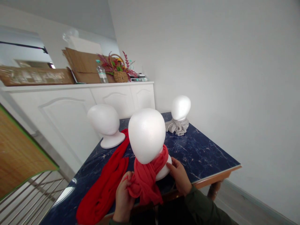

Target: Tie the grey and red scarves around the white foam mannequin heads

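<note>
A white foam mannequin head (147, 134) stands near the front of the dark blue marble table (201, 153). A pinkish-red scarf (146, 178) is wrapped round its neck, its ends hanging down in front. My left hand (123, 197) is closed on the scarf's bunched end at the lower left. My right hand (179, 175) rests against the base of the head on the right, fingers partly curled on it. A second, brighter red scarf (105, 184) lies stretched across the table to the left.
Two more foam heads stand behind: a bare one (106, 123) at the left, and one (180, 109) with a grey scarf (177, 126) at the back. A white cabinet (77, 103) carries cardboard, a bottle and a flower basket (120, 70). A white wall is on the right.
</note>
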The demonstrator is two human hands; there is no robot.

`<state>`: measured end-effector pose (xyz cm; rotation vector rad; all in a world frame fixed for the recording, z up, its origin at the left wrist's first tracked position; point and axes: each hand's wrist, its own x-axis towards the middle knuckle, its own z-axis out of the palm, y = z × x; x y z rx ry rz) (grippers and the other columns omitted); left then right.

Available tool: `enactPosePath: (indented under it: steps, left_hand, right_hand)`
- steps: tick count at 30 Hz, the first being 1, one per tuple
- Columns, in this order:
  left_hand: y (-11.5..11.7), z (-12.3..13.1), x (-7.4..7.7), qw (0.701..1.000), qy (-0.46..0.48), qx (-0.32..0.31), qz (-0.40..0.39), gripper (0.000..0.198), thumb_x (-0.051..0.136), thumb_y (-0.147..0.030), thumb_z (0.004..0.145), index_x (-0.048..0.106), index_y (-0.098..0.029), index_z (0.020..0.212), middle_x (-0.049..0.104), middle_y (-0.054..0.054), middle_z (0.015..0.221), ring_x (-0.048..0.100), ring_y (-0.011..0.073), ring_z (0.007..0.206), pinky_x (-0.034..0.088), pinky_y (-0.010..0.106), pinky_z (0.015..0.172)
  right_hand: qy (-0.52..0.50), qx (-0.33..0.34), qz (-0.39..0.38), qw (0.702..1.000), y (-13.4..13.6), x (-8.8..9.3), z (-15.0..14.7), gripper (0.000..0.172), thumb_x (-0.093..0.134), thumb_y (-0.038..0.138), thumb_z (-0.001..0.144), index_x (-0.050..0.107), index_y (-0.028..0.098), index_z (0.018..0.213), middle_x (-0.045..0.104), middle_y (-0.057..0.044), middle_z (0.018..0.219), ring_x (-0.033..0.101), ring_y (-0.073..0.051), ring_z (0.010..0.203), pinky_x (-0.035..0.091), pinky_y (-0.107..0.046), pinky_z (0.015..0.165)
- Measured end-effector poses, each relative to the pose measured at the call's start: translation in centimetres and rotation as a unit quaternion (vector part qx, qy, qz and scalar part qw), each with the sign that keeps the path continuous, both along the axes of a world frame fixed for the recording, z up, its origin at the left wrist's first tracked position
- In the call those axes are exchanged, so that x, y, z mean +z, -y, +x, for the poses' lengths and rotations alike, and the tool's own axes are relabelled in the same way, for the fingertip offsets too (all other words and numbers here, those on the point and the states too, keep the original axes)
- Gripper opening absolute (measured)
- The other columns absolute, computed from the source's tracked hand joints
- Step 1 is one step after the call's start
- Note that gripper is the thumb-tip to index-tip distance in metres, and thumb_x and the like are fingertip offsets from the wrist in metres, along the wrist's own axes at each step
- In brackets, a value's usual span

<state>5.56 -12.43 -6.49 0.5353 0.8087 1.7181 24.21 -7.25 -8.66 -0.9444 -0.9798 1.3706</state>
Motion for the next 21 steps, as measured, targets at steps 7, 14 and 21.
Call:
enactPosePath:
  steps: [7,14,21]
  left_hand:
    - [0.0,-0.1,-0.5,1.0,-0.006,-0.011,0.017,0.016,0.048,-0.008,0.046,0.038,-0.017,0.054,0.048,-0.003,0.061,0.046,0.009,0.053,0.04,0.02,0.049]
    - [-1.1,-0.7,-1.1,0.995,0.06,0.075,-0.017,0.023,0.058,-0.012,0.057,0.055,-0.019,0.079,0.058,-0.002,0.076,0.056,0.0119,0.069,0.046,0.022,0.063]
    - [-1.7,-0.6,-1.4,0.998,0.027,0.051,-0.014,0.023,0.063,-0.018,0.062,0.057,-0.02,0.084,0.06,0.0,0.078,0.058,0.0128,0.074,0.047,0.031,0.077]
  right_hand:
    - [-0.112,0.158,-0.086,0.977,0.6,1.7,1.5,0.043,0.066,0.036,0.066,0.051,0.015,0.101,0.06,-0.008,0.093,0.058,-0.018,0.076,0.048,-0.03,0.063]
    - [-0.202,0.151,-0.029,0.967,0.0,1.0,2.8,0.034,0.064,0.031,0.07,0.054,0.017,0.099,0.061,-0.005,0.094,0.059,-0.017,0.081,0.047,-0.033,0.074]
    - [-0.218,-0.002,0.006,0.976,-4.8,0.3,9.5,0.025,0.062,0.031,0.069,0.058,0.019,0.09,0.061,-0.004,0.098,0.054,-0.02,0.097,0.047,-0.032,0.082]
